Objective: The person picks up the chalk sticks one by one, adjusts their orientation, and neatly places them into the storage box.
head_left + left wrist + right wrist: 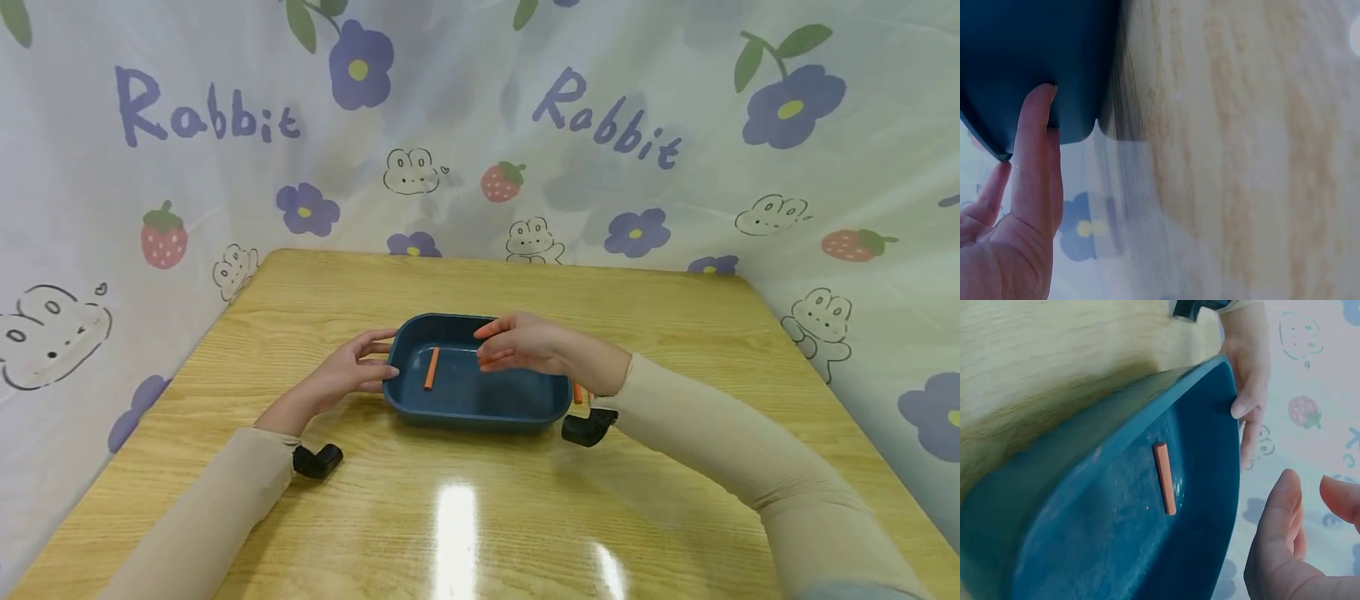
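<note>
A dark blue rectangular tub with rounded corners stands on the table. An orange stick, like a piece of chalk, lies on its floor toward the left end; it also shows in the right wrist view. My left hand rests against the tub's left end, its fairly straight fingers touching the outer wall. Over the tub's right half hovers my right hand, fingers loosely extended and a gap between thumb and fingers, holding nothing. More orange shows just outside the tub's right end, partly hidden by my right wrist.
The wooden table reaches to a white patterned curtain at the back and sides. A black wrist camera is strapped to my left wrist and another black camera to my right.
</note>
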### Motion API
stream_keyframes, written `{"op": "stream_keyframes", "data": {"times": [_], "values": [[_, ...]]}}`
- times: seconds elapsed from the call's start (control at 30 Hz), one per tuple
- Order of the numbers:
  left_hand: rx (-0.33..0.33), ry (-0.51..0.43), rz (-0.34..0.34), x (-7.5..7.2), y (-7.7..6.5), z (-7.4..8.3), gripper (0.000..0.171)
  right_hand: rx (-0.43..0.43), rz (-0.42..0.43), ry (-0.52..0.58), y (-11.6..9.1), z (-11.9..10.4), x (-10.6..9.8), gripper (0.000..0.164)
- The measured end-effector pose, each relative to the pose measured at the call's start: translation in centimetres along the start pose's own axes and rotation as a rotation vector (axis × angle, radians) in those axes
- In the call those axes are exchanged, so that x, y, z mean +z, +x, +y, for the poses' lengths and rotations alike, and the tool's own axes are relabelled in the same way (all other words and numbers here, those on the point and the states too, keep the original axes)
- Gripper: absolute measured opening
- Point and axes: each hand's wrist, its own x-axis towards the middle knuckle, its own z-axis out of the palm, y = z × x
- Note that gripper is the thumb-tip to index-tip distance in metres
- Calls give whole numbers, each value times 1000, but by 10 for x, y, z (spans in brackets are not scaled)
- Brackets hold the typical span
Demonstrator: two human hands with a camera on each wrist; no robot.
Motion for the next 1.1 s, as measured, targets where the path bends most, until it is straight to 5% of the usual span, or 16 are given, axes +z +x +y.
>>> {"op": "stream_keyframes", "data": {"times": [1.1], "values": [[-31,7,38,4,-2,6,68,-87,118,21,-66,47,-73,50]]}}
